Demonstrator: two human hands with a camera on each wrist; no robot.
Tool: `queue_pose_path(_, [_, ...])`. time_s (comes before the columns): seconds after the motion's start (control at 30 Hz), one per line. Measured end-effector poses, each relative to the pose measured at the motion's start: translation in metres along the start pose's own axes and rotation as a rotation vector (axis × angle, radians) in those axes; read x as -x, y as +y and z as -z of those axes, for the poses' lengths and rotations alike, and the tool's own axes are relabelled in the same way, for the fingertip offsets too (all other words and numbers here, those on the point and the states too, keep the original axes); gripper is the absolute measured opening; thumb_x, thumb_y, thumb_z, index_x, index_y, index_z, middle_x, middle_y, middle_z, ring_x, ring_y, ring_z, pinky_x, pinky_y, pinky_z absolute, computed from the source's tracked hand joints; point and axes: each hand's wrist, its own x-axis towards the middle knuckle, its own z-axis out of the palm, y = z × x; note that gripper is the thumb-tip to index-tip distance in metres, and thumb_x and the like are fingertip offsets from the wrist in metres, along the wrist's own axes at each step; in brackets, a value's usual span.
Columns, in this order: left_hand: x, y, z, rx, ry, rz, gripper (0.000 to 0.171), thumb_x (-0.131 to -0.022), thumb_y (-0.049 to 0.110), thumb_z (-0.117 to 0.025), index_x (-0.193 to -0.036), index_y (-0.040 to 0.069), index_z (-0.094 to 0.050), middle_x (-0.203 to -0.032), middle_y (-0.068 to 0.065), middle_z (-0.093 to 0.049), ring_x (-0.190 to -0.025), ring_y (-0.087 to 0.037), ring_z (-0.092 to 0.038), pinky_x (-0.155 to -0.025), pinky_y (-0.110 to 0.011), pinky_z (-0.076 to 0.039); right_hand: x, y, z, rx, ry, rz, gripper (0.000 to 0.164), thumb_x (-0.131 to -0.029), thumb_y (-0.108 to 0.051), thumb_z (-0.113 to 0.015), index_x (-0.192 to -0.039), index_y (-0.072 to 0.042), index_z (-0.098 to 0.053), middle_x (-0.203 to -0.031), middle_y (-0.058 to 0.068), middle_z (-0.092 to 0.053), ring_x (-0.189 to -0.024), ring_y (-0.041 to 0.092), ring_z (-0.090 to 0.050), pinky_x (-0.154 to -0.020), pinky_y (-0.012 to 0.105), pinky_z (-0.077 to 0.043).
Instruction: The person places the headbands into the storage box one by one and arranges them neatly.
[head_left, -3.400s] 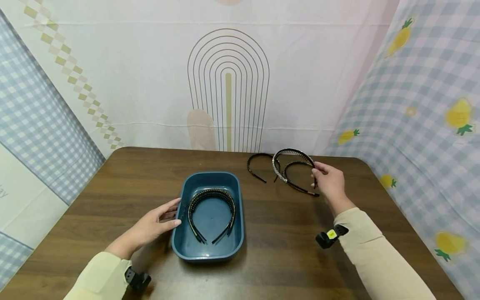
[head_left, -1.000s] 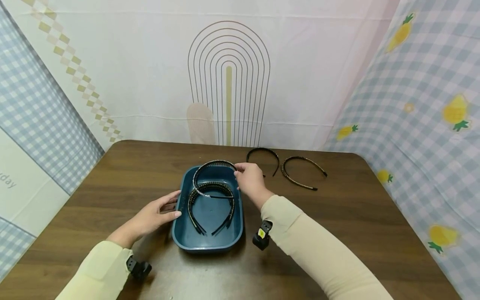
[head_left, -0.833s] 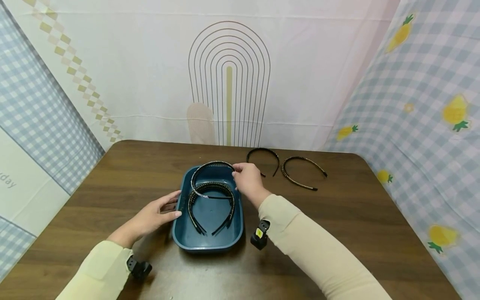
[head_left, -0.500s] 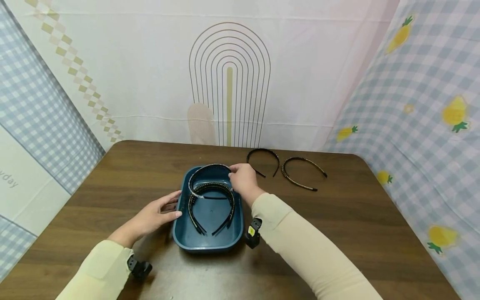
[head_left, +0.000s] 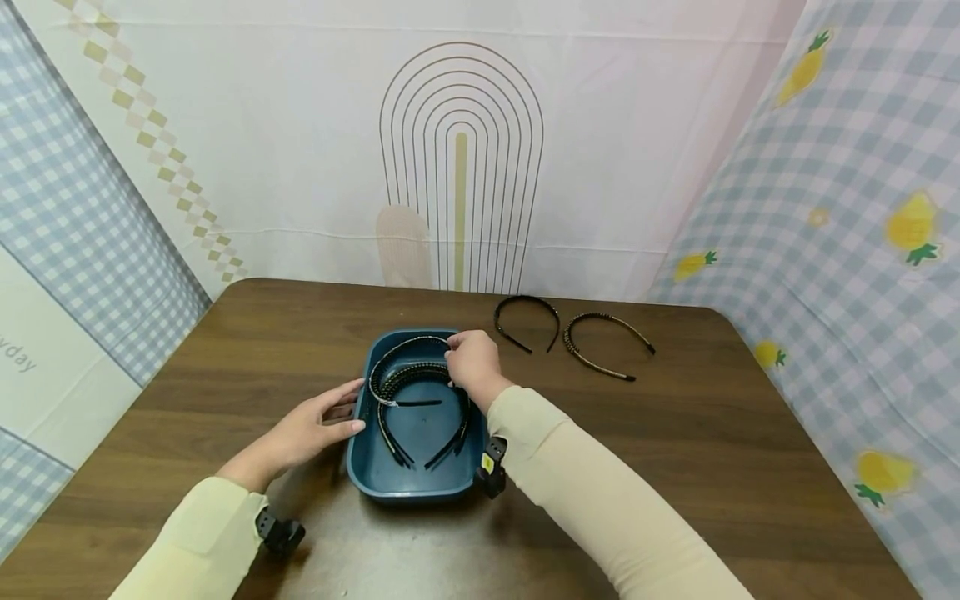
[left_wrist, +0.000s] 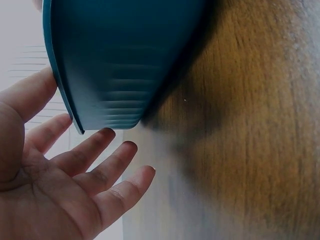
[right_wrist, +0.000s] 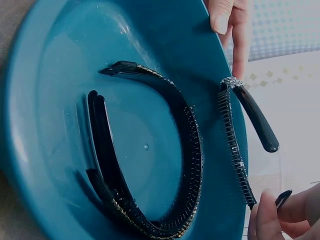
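While right fingers [right_wrist: 267, 217] pinch a headband [right_wrist: 256, 119], tabletop [head_left: 720, 433] surrounds the tray [head_left: 424, 423].

Table and cloths

Dark wood-grain table [head_left: 675, 475], far corners rounded. Behind it I see white cloth [head_left: 615, 150] printed with nested arches [head_left: 461, 167]; blue-checked cloth [head_left: 847, 292] slants at both sides, yellow pineapples [head_left: 911, 223] at right. Pale glare [head_left: 375, 554] on the near tabletop.
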Motion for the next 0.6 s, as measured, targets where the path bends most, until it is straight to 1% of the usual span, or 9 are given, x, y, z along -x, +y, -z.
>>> queue_pose_path(0.07, [0.0,0.0,0.0003,0.001,0.002,0.003,0.066,-0.096,0.021,-0.061,-0.151,0.002,-0.029,-0.145,-0.029,-0.04,-0.131,-0.045,-0.042,-0.102,-0.055,-0.04,0.0002,-0.0008,-0.0011,-0.013,-0.005,-0.008,0.032,-0.1,-0.003,-0.05,-0.129,-0.001,-0.06,-0.133,0.016,-0.058,-0.063,0.017,-0.053,-0.073,0.044,-0.057])
queue_pose_path(0.17, [-0.0003,-0.0001,0.0005,0.0,0.001,0.002,0.066,-0.096,0.02,-0.061,-0.151,0.002,-0.028,-0.145,-0.029,-0.04,-0.131,-0.045,-0.042,-0.102,-0.055,-0.04,-0.0001,-0.0009,-0.0025,-0.008,-0.01,-0.017,0.032,-0.099,-0.003,-0.05,-0.13,0.0,-0.059,-0.133,0.016,-0.058,-0.067,0.02,-0.057,-0.075,0.044,-0.057])
queue_pose_path(0.3, [-0.001,-0.0002,0.0001,0.0,0.002,0.005,0.066,-0.096,0.021,-0.061,-0.151,0.002,-0.029,-0.145,-0.028,-0.04,-0.131,-0.044,-0.043,-0.102,-0.055,-0.04,-0.0011,0.0,-0.0038,0.021,-0.01,-0.028,0.032,-0.099,-0.003,-0.051,-0.129,0.0,-0.06,-0.132,0.016,-0.059,-0.073,0.026,-0.064,-0.073,0.042,-0.057])
queue_pose_path(0.43, [-0.001,0.0011,-0.0002,-0.004,0.002,0.007,0.067,-0.096,0.023,-0.061,-0.15,0.001,-0.029,-0.145,-0.028,-0.041,-0.13,-0.044,-0.043,-0.102,-0.055,-0.04,-0.0029,0.0016,-0.0046,0.044,-0.011,-0.046,0.031,-0.098,-0.003,-0.052,-0.128,0.0,-0.061,-0.128,0.015,-0.061,-0.077,0.03,-0.067,-0.071,0.04,-0.057])
queue_pose_path(0.5, [-0.0007,0.0017,-0.0004,-0.004,0.003,0.01,0.067,-0.096,0.023,-0.062,-0.15,0.002,-0.029,-0.144,-0.028,-0.041,-0.13,-0.044,-0.044,-0.102,-0.055,-0.04,-0.0036,0.0023,-0.0047,0.065,-0.018,-0.053,0.031,-0.098,-0.004,-0.053,-0.127,0.0,-0.061,-0.127,0.015,-0.062,-0.078,0.031,-0.068,-0.07,0.039,-0.057])
queue_pose_path(0.6, [0.0002,0.0028,-0.0006,-0.002,0.0,0.005,0.066,-0.096,0.021,-0.061,-0.15,0.001,-0.029,-0.144,-0.028,-0.041,-0.13,-0.044,-0.044,-0.102,-0.055,-0.041,-0.0044,0.0034,-0.0044,0.123,-0.035,-0.052,0.031,-0.097,-0.005,-0.055,-0.127,-0.001,-0.062,-0.125,0.015,-0.064,-0.077,0.029,-0.07,-0.066,0.035,-0.058])
